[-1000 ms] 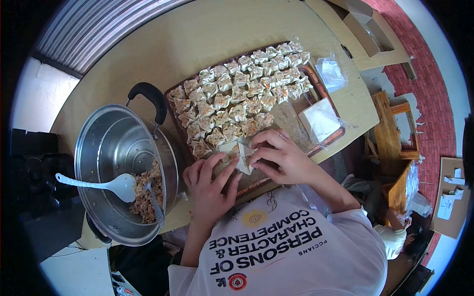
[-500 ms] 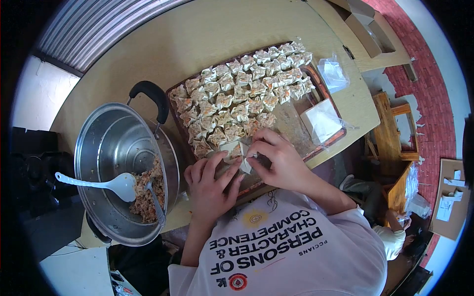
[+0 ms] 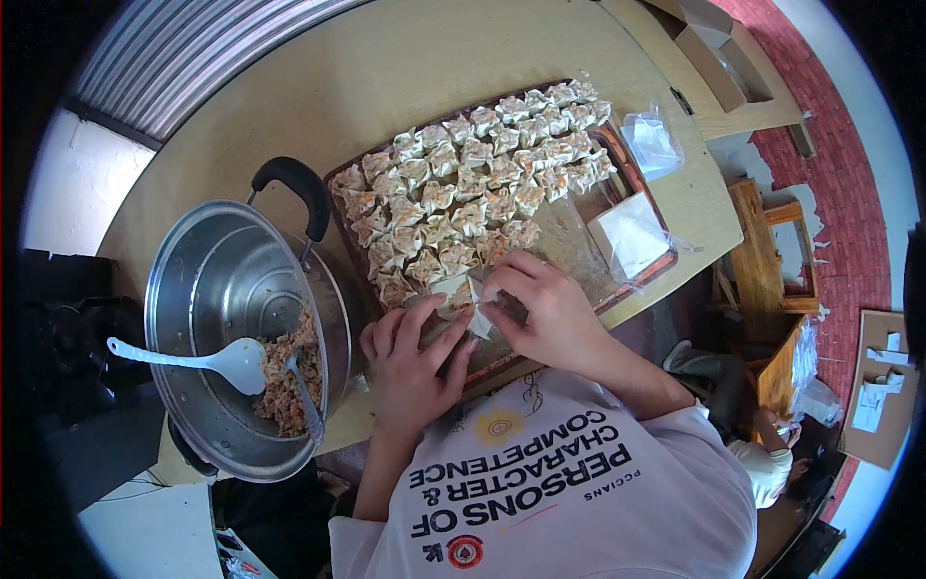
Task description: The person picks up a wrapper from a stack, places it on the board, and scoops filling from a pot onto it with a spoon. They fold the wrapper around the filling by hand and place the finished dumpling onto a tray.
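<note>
Between my two hands is a square white dumpling wrapper point(image 3: 479, 324) with a bit of filling in it, at the near edge of the tray. Fingertips of my left hand point(image 3: 410, 352) press on its left side. My right hand point(image 3: 540, 307) pinches a folded edge on the right, thumb and index finger close together. Just beyond my fingers, rows of open-topped filled dumplings point(image 3: 439, 198) cover much of the brown tray point(image 3: 564, 241). A stack of square wrappers point(image 3: 632, 236), partly in plastic, lies at the tray's right end.
Left of the tray stands a large metal pot point(image 3: 207, 289) with ground filling point(image 3: 285, 400), a white ladle point(image 3: 217, 362) and a metal spoon point(image 3: 307, 405). A plastic packet point(image 3: 651, 145) lies beyond the tray. Another person point(image 3: 767, 468) is at the lower right.
My right thumb and fingers shift very slightly at the wrapper's right edge. My left hand, the tray and the pot stay in place.
</note>
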The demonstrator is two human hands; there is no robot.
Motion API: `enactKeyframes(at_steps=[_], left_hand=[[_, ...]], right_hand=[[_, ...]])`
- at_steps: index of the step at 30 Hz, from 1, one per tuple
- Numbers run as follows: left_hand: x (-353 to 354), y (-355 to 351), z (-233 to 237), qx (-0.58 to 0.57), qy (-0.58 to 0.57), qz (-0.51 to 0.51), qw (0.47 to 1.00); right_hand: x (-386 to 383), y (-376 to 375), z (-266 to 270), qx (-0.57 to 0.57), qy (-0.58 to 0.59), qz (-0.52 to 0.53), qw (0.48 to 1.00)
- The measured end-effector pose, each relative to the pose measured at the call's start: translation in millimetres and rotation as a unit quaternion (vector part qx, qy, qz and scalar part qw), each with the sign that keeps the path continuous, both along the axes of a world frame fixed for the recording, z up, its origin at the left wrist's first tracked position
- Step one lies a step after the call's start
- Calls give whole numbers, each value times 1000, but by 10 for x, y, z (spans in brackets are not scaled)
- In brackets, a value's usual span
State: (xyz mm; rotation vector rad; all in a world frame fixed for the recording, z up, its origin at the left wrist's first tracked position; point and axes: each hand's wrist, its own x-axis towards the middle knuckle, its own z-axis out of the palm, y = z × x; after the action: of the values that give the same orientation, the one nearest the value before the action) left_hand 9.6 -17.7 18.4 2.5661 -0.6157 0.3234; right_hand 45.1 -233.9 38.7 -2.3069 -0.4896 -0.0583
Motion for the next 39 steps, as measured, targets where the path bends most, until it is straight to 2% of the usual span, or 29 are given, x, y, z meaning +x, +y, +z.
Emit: enactKeyframes(at_steps=[7, 20, 23, 29, 35, 38, 39], left_hand=[[2, -5, -5, -5, -2, 0, 1000], [-9, -7, -22, -21, 0, 5, 1000], [-25, -5, 31, -18, 21, 0, 1000], [-43, 18, -24, -38, 0, 17, 999], [-97, 28, 11, -151, 31, 55, 987], [-143, 40, 7, -138, 47, 57, 988], [-151, 48, 1, -138, 47, 59, 988]], right_hand=[[-1, 27, -65, 53, 27, -16, 998], [12, 29, -73, 49, 10, -29, 998], [2, 14, -41, 60, 41, -40, 997], [-28, 3, -45, 38, 6, -35, 999], [-126, -20, 39, 65, 39, -49, 996], [-214, -13, 120, 50, 95, -45, 993], [-275, 2, 174, 82, 150, -35, 985]])
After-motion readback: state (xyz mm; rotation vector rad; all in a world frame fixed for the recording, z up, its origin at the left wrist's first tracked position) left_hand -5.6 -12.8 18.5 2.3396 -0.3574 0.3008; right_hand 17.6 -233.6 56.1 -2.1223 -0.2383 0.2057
